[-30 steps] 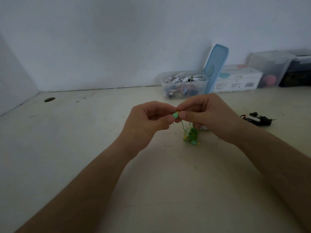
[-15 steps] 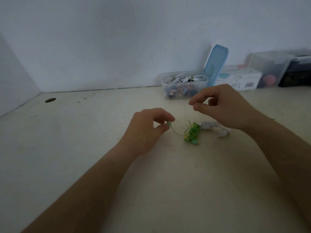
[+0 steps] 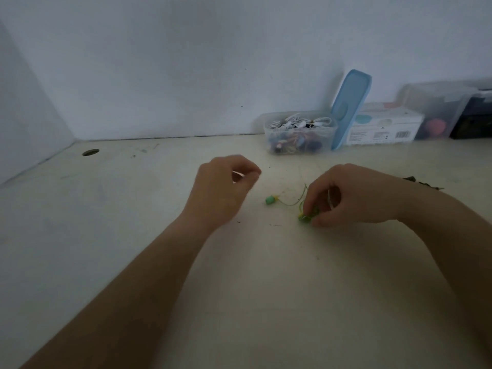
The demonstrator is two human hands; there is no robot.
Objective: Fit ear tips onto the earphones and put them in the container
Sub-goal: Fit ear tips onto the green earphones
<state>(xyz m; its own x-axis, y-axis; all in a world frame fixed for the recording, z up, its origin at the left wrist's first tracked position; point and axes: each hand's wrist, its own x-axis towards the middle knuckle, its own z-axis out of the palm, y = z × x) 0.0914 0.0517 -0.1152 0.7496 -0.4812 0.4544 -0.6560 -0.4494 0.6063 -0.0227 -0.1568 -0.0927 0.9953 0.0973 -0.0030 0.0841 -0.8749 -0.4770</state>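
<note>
Near the middle of the table (image 3: 159,262), slightly toward its right side, the right hand (image 3: 354,198) reaches down and pinches the bunched cord of the green earphones (image 3: 306,217) between thumb and fingertips, the bundle resting on the surface. A thin green wire runs from the bundle leftward to one earbud (image 3: 270,200), which lies on the table apart from both hands and wears a green tip. The left hand (image 3: 223,187) hovers just left of that earbud, fingers curled and thumb close to the forefinger; whether it pinches anything small I cannot tell. At the back edge, against the wall (image 3: 186,62), stands the clear container (image 3: 299,141) holding white and coloured earphones, its blue lid (image 3: 350,105) leaning upright at its right side. A white carton (image 3: 383,127) sits just right of the lid. A black cable (image 3: 426,183) shows behind the right wrist, and a round hole (image 3: 90,152) lies near the back left corner.
</note>
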